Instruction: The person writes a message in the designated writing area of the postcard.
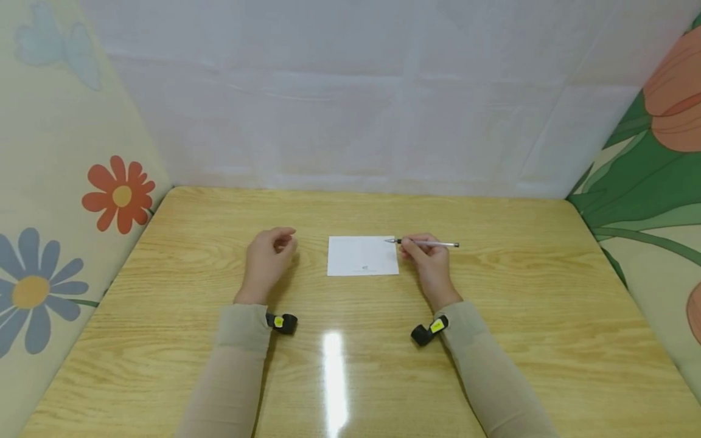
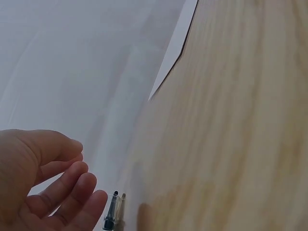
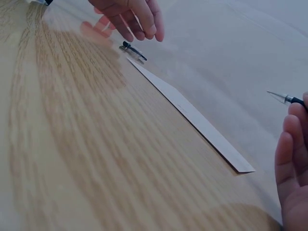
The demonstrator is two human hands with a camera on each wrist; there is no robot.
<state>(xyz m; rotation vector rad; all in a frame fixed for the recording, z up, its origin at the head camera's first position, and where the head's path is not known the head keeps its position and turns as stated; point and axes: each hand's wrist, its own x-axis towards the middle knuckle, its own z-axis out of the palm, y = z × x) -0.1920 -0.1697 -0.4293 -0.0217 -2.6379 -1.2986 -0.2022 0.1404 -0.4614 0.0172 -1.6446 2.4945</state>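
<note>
A small white card (image 1: 362,255) lies flat in the middle of the wooden table (image 1: 493,340). My right hand (image 1: 416,248) rests just right of it and grips a slim silver pen (image 1: 432,244). The pen's tip (image 3: 279,96) hovers over the card's far right corner. My left hand (image 1: 280,242) rests on the table left of the card, fingers loosely curled and holding nothing. A small dark pen cap (image 2: 112,215) lies on the table close to its fingertips (image 2: 91,192). In the right wrist view the cap (image 3: 134,50) sits beside the card's far left corner (image 3: 192,115).
A white wall (image 1: 350,97) backs the table. Flower-printed panels close in the left side (image 1: 66,201) and the right side (image 1: 652,182). Black wrist cameras (image 1: 282,322) sit on both beige sleeves. Bare wood lies all around the card.
</note>
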